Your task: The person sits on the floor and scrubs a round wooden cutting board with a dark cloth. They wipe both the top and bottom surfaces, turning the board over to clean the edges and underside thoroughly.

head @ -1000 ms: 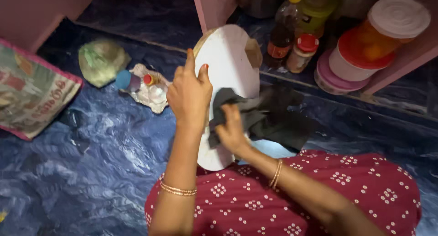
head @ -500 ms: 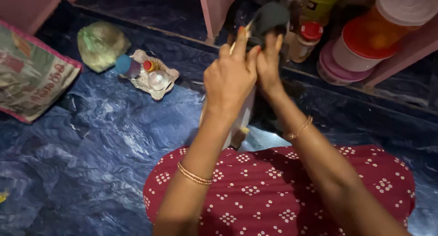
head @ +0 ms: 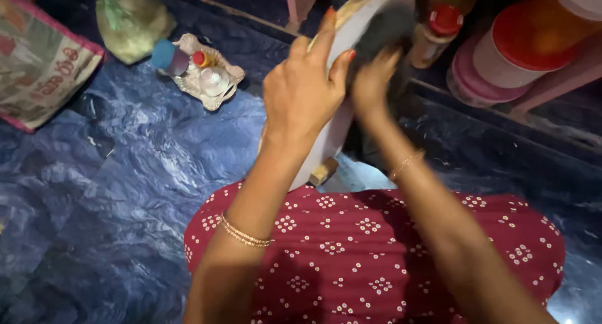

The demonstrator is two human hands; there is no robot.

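We are steadying the round white board upright, left hand clasping its edge, so our right hand, clutching the dark cloth, is rubbing its face.

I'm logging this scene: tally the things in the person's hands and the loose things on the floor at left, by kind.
White round board, held by the left hand: 1
Dark cloth, pressed on it by the right hand: 1
Green bag: 1
Printed bag: 1
Silver tray: 1
Total: 5
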